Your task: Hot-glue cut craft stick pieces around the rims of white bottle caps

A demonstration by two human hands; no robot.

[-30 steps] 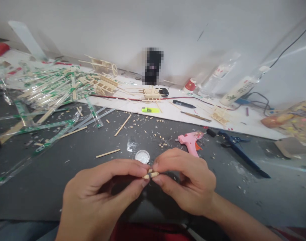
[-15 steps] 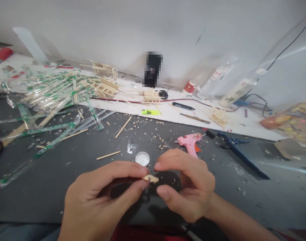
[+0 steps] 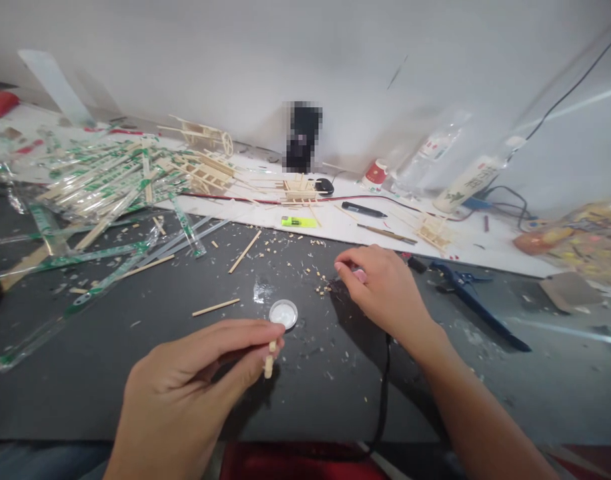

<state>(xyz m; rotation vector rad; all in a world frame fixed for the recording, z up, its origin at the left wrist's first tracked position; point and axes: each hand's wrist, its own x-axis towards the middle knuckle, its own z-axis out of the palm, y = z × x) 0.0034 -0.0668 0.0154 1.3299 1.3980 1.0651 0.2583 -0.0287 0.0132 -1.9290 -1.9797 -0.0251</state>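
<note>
Between the thumb and fingers of my left hand (image 3: 200,380) is a small piece made of short wooden sticks (image 3: 269,365), held low over the dark mat. My fingers cover part of it. A round white lid (image 3: 284,313) lies just beyond those fingertips. Farther right, my right hand (image 3: 380,287) is closed over the pink glue gun (image 3: 359,275). Only a bit of pink shows between thumb and fingers, so most of the grip is hidden. A black cord (image 3: 384,393) runs from under this hand toward the mat's front edge.
Wrapped sticks (image 3: 100,180) are heaped at the left. Small wooden models (image 3: 210,172) stand along the white board at the back, near a yellow lighter (image 3: 299,221) and a black pen (image 3: 364,210). Blue-handled cutters (image 3: 478,303) lie right. Wood scraps (image 3: 321,280) dot the mat.
My right hand has left the small wooden piece and moved forward and right onto the glue gun. My left hand has shifted slightly left and turned the piece more upright.
</note>
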